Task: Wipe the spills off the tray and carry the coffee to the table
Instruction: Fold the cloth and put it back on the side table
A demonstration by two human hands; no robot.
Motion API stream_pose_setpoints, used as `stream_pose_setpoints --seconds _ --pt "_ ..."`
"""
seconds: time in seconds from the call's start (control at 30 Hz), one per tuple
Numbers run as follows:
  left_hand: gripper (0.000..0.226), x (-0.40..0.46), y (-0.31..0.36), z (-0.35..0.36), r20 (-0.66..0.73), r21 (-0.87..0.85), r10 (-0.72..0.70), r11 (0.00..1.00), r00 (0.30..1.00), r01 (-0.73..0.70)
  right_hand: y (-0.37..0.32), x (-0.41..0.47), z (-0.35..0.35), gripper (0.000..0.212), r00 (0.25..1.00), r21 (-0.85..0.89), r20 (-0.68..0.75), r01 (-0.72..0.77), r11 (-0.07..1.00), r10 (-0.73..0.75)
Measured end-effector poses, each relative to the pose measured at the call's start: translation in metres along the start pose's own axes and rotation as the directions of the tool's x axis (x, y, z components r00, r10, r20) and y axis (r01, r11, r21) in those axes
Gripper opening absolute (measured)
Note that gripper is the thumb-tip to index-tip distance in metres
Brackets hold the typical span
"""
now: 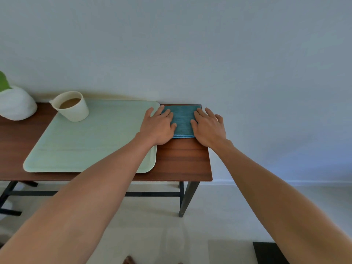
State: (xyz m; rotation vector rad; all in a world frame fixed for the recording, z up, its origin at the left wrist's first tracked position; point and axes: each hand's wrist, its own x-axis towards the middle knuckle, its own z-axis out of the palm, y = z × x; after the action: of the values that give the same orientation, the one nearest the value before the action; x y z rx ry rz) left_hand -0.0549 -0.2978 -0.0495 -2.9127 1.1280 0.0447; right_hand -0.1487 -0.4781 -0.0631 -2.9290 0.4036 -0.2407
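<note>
A pale green tray [91,141] lies on a dark wooden side table [182,161]. A cream cup of milky coffee [72,106] stands on the tray's far left corner. A folded blue cloth [182,119] lies flat on the table's far right corner, just right of the tray. My left hand [159,126] rests flat on the cloth's left edge and overlaps the tray's right rim. My right hand [208,126] lies flat on the cloth's right edge. Both hands have their fingers spread and grip nothing. I can make out no spills on the tray.
A white rounded pot [17,105] with a green leaf [3,81] stands at the table's far left. A plain wall runs directly behind the table. The table's right edge ends beside my right hand, with pale floor [219,216] below and a dark mat [270,253] at the bottom right.
</note>
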Motion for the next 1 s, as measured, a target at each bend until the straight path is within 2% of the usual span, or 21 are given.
stream_pose_setpoints --seconds 0.2,0.4,0.73,1.0 --pt "0.062 0.003 -0.004 -0.003 0.022 -0.022 -0.007 1.0 1.0 0.007 -0.006 0.004 -0.004 0.045 1.0 -0.002 0.024 -0.018 1.0 0.018" --pt "0.057 -0.035 -0.029 -0.018 -0.135 -0.143 -0.077 0.988 0.988 0.057 -0.047 0.001 -0.019 0.044 0.99 0.133 -0.143 0.014 0.991 0.005" --pt "0.056 -0.117 -0.168 -0.062 -0.229 -0.157 -0.247 0.964 0.942 0.214 -0.185 0.013 -0.022 0.047 0.983 0.201 -0.095 0.174 0.964 -0.158" --pt "0.053 -0.152 -0.275 -0.071 -0.212 -0.183 -0.299 0.947 0.93 0.263 -0.286 0.024 0.003 0.053 0.99 0.275 0.023 0.13 0.953 -0.141"
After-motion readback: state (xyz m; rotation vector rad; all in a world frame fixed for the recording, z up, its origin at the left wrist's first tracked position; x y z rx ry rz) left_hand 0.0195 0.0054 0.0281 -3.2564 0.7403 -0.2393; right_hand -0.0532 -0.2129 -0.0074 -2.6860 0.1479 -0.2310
